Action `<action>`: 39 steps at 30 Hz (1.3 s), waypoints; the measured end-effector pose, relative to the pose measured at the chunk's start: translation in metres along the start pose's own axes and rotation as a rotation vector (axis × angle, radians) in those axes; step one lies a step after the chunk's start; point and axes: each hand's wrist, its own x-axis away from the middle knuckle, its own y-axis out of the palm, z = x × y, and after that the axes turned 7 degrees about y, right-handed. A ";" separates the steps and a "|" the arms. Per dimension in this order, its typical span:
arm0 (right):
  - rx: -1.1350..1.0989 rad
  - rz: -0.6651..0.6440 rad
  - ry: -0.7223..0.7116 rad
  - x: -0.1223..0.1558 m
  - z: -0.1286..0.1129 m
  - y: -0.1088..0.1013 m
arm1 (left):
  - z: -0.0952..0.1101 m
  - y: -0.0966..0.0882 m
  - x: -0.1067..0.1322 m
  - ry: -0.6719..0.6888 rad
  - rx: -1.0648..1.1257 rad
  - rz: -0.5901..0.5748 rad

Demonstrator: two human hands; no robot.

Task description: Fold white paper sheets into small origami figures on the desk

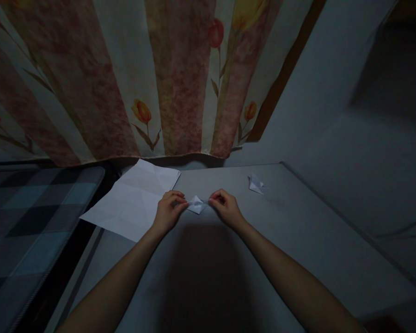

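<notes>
A small folded white paper figure [196, 205] with two narrow points sits between my hands, just above or on the table top; I cannot tell which. My left hand [168, 210] pinches its left point between thumb and fingers. On the other side, my right hand [226, 206] pinches the right point in the same way. Another folded paper figure [256, 184], much like an origami crane, rests on the table beyond my right hand. White paper sheets [131, 199] with fold creases lie to the left, partly behind my left hand and forearm.
The pale table [291, 259] reaches to a white wall [319, 115] on the right. A striped curtain with tulips [138, 83] hangs along its far edge. At left, a checked mattress [31, 222] stands beside the table, with a dark gap between. The light is dim.
</notes>
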 end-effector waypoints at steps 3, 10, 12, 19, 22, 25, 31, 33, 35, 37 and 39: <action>-0.055 0.037 0.030 -0.005 0.007 -0.006 | -0.004 -0.003 -0.002 -0.033 0.006 0.029; -0.071 0.030 0.031 -0.010 0.014 -0.018 | -0.015 -0.007 -0.003 -0.106 0.038 0.089; -0.058 0.019 0.024 -0.011 0.016 -0.022 | -0.016 -0.008 -0.004 -0.113 0.061 0.101; -0.021 0.013 -0.047 -0.015 0.018 -0.031 | -0.016 -0.007 -0.003 -0.208 0.067 0.100; 0.012 0.015 -0.078 -0.015 0.016 -0.034 | -0.016 -0.006 -0.003 -0.259 0.118 0.115; 0.039 0.011 -0.102 -0.016 0.015 -0.036 | -0.014 -0.006 -0.004 -0.300 0.166 0.136; 0.067 0.032 -0.118 -0.016 0.016 -0.037 | -0.005 -0.006 -0.006 -0.310 0.188 0.143; 0.085 0.033 -0.117 -0.015 0.015 -0.037 | -0.004 -0.006 -0.004 -0.267 0.151 0.124; 0.104 0.029 -0.122 -0.014 0.013 -0.035 | -0.003 -0.004 -0.002 -0.227 0.116 0.106; 0.110 0.027 -0.140 -0.012 0.011 -0.034 | -0.003 -0.001 -0.001 -0.204 0.100 0.096; 0.117 0.014 -0.156 -0.010 0.008 -0.032 | -0.002 0.002 0.000 -0.193 0.101 0.089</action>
